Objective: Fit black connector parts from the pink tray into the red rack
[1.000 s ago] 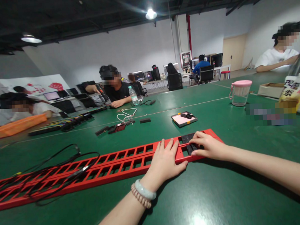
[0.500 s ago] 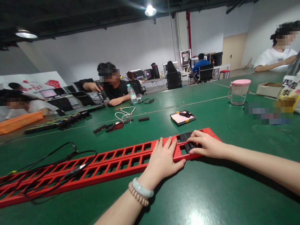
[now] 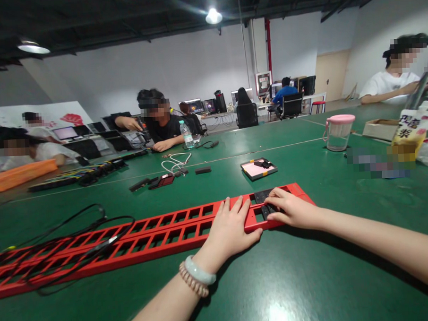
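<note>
Table: a wide green table [image 3: 311, 279] fills the view, with a pale line running across it further back; other people sit along its far and right edges.
Rack: a long red slotted rack [image 3: 160, 231] lies flat across the table from the left edge to just right of centre; two rows of open cells run its length; most cells show green table through them.
Cables: a loose tangle of black cables [image 3: 71, 237] drapes over the rack's left stretch.
Left hand: the left hand [image 3: 229, 231] lies palm down on the rack near its right end; fingers spread and flat, gripping nothing; a pale bangle and a bead bracelet sit at the wrist.
Right hand: the right hand [image 3: 292, 211] rests over the rack's right end; fingers curled down, tips pressing on the small black parts; whether it pinches one, I cannot tell.
Black parts: small black parts [image 3: 263, 203] sit in the last cells of the rack, between the two hands, partly under the right fingers.
Tray: a small pink tray [image 3: 252, 170] lies beyond the rack, well apart, with a few dark pieces in it.
Jug: a clear jug [image 3: 337, 134] with a pink lid stands further right.
</note>
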`<state>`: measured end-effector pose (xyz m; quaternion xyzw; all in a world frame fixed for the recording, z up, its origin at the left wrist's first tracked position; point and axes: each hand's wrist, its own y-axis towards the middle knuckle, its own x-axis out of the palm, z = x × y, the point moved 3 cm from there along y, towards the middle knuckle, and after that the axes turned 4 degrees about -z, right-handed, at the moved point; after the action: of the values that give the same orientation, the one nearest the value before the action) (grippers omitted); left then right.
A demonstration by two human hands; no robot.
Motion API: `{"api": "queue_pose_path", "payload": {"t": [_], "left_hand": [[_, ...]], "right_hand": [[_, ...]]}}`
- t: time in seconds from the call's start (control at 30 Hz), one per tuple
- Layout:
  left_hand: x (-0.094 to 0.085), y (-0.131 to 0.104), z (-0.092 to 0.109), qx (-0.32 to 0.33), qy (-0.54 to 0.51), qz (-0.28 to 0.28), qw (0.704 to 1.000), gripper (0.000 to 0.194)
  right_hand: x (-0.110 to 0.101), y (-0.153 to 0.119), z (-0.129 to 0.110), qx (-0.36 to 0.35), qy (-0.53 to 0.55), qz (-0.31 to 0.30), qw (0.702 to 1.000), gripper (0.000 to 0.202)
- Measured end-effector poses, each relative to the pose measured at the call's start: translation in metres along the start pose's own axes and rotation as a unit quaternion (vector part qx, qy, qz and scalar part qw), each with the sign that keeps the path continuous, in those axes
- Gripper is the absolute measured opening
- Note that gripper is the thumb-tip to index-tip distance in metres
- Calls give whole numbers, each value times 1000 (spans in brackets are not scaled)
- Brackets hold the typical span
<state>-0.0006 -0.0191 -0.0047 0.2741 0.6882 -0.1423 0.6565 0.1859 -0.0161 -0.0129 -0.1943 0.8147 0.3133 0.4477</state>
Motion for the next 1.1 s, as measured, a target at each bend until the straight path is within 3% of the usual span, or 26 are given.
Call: {"api": "queue_pose_path", "payload": {"t": [0.6,1.1], "left_hand": [[4,2,-4,2,6,5,1000,79],[5,2,-3,2,8,7,1000,79]], "right_hand": [[-7,10,4,74,127,-12,989,29],[2,12,14,89,154,13,984,30]]}}
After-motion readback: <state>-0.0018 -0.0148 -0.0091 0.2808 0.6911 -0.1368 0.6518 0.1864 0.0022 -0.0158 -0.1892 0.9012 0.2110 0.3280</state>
